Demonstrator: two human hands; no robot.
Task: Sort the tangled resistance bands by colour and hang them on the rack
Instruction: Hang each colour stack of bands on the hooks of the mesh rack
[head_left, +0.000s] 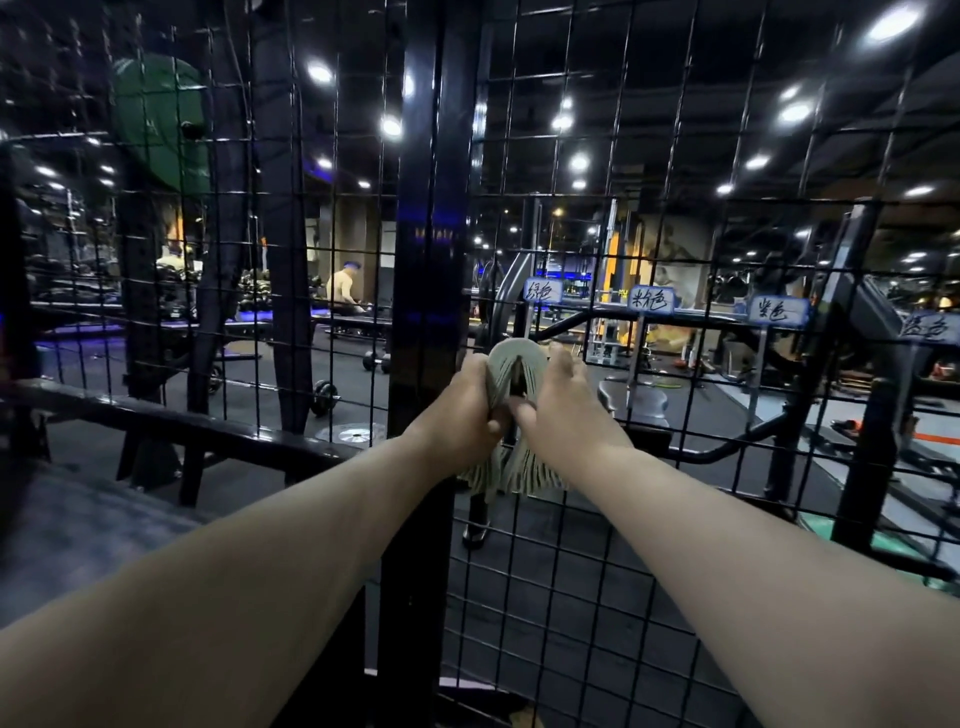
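Observation:
A bundle of pale greenish-grey resistance bands (514, 358) is draped in an arch against the black wire grid rack (597, 519), below the first of the handwritten colour labels (543, 291). My left hand (467, 402) grips the bundle's left side. My right hand (558, 400) grips its right side. The bands' lower ends (511, 473) fan out below my wrists. What the bundle hangs from is hidden behind the bands and my hands.
More labels are fixed along the grid to the right (652, 300), (776, 310), (930, 328). A thick black post (423, 312) stands just left of my hands. Behind the grid lie gym benches, dumbbells (324, 397) and a seated person (344, 288).

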